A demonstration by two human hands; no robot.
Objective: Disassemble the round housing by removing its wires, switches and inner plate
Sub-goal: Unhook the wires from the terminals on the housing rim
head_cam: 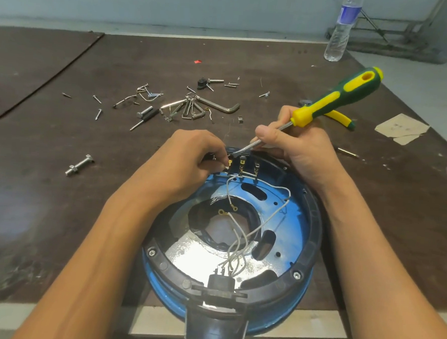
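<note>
Head view: left hand [191, 157] hides switch [241, 162] edge.

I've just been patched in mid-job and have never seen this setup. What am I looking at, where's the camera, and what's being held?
There is no machine here. A person works with bare hands, and the single picture comes from a camera on their head, looking down. The blue round housing sits at the near edge of the table, with white wires inside. The right hand holds a screwdriver by its shaft, tip at the switches on the far rim. The left hand pinches at those switches. Behind lie hex keys, loose screws, a bolt and a bottle.
</note>
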